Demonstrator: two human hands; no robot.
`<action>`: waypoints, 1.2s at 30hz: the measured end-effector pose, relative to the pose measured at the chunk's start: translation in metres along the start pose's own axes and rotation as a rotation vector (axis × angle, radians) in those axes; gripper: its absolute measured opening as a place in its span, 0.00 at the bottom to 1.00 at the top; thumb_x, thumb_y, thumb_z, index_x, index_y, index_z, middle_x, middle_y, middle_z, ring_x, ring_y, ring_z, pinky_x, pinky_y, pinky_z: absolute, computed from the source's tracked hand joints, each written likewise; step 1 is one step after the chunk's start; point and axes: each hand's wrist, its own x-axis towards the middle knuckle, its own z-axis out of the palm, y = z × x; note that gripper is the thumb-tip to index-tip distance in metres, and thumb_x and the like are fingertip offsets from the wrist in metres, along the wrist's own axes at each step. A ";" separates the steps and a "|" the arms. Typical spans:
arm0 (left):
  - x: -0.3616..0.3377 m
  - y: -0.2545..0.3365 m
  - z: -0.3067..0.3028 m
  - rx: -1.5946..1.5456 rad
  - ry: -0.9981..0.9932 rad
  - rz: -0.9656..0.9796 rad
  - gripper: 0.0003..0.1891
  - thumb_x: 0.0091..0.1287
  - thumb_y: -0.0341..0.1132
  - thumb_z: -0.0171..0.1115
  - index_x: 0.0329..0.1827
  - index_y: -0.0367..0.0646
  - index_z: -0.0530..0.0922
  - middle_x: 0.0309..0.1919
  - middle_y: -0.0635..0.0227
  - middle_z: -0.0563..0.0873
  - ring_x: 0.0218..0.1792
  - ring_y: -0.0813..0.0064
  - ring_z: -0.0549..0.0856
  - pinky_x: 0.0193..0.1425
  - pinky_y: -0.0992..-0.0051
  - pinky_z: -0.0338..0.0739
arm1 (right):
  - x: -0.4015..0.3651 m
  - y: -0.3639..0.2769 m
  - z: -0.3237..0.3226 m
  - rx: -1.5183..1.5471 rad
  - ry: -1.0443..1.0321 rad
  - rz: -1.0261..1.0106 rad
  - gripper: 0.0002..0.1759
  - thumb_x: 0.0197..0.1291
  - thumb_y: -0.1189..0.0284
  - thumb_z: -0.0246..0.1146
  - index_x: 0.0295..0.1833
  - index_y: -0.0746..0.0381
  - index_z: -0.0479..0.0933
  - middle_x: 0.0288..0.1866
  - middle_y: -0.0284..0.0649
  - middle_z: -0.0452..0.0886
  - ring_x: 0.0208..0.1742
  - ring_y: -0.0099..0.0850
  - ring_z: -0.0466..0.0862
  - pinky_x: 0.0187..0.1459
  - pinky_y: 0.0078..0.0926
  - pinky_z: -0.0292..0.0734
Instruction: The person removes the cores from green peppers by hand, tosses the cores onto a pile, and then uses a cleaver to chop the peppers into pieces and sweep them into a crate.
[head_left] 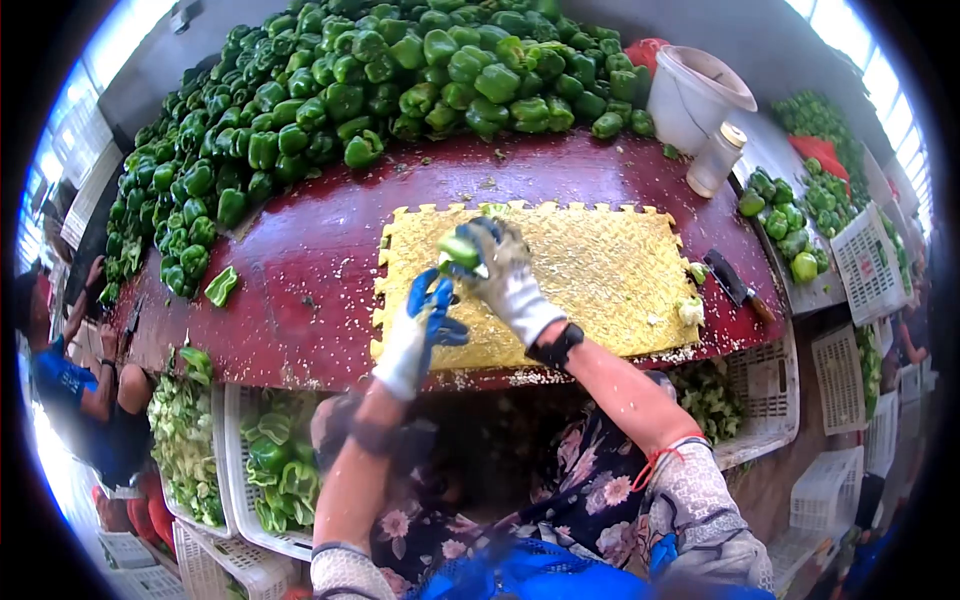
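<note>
In the head view, my right hand (510, 275), in a white glove with blue fingers, grips a green bell pepper (459, 251) above the yellow foam mat (590, 270). Its fingers hide part of the pepper, and a pale edge shows under it. Just below and to the left is my left hand (424, 325), in a similar white and blue glove. The left fingers are apart and bent, with nothing visible between them. Pale seeds and wet scraps cover the mat, which has jigsaw edges and lies on the dark red table (300, 340).
A large heap of green peppers (340, 90) fills the table's back. A knife (738, 285) lies right of the mat. A white bucket (690, 100) and a jar (716, 160) stand back right. Crates (232, 470) of cut peppers sit below. Another person (85, 390) works at left.
</note>
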 end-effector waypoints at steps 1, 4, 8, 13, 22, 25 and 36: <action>0.009 -0.008 -0.001 -0.042 -0.001 0.040 0.26 0.75 0.47 0.60 0.70 0.46 0.68 0.48 0.63 0.83 0.34 0.71 0.88 0.35 0.72 0.85 | -0.008 0.000 0.010 -0.027 0.092 -0.214 0.41 0.50 0.69 0.76 0.70 0.51 0.66 0.65 0.52 0.72 0.62 0.52 0.73 0.66 0.49 0.74; 0.024 -0.025 -0.005 -0.079 0.073 0.230 0.21 0.76 0.48 0.57 0.66 0.49 0.72 0.48 0.67 0.85 0.38 0.72 0.88 0.35 0.72 0.85 | -0.028 -0.001 -0.002 0.369 -0.245 -0.184 0.37 0.63 0.71 0.60 0.78 0.57 0.58 0.76 0.55 0.63 0.73 0.47 0.68 0.74 0.38 0.64; 0.011 -0.006 -0.003 -0.180 0.015 0.128 0.18 0.77 0.47 0.53 0.63 0.49 0.76 0.49 0.65 0.87 0.39 0.72 0.88 0.37 0.73 0.85 | -0.023 0.010 -0.032 0.653 -0.428 -0.171 0.37 0.65 0.65 0.63 0.77 0.60 0.59 0.71 0.55 0.71 0.71 0.46 0.73 0.71 0.37 0.68; 0.016 -0.019 -0.007 -0.187 0.133 0.151 0.15 0.76 0.46 0.57 0.58 0.48 0.76 0.37 0.71 0.85 0.33 0.77 0.86 0.32 0.74 0.82 | -0.032 -0.007 -0.038 0.602 -0.280 -0.295 0.31 0.67 0.63 0.64 0.71 0.62 0.67 0.71 0.52 0.72 0.66 0.42 0.77 0.64 0.35 0.75; 0.009 -0.018 0.014 -0.036 0.030 0.163 0.23 0.73 0.44 0.63 0.67 0.45 0.74 0.31 0.74 0.82 0.18 0.86 0.75 0.18 0.84 0.65 | -0.019 0.025 -0.016 0.653 -0.377 0.108 0.37 0.73 0.53 0.56 0.80 0.55 0.55 0.62 0.56 0.79 0.62 0.47 0.81 0.60 0.41 0.77; 0.011 -0.015 0.019 -0.054 0.106 0.194 0.22 0.71 0.43 0.66 0.63 0.45 0.77 0.29 0.75 0.82 0.17 0.85 0.75 0.18 0.83 0.65 | -0.023 0.024 -0.004 0.561 -0.252 0.026 0.35 0.73 0.51 0.54 0.79 0.55 0.57 0.64 0.60 0.76 0.64 0.53 0.79 0.61 0.47 0.76; 0.018 -0.027 0.004 -0.171 0.169 0.173 0.18 0.70 0.28 0.60 0.62 0.47 0.72 0.38 0.72 0.86 0.28 0.82 0.82 0.25 0.83 0.74 | -0.043 0.008 0.002 0.134 0.092 -0.568 0.22 0.70 0.70 0.60 0.65 0.66 0.69 0.56 0.56 0.79 0.55 0.54 0.81 0.54 0.44 0.78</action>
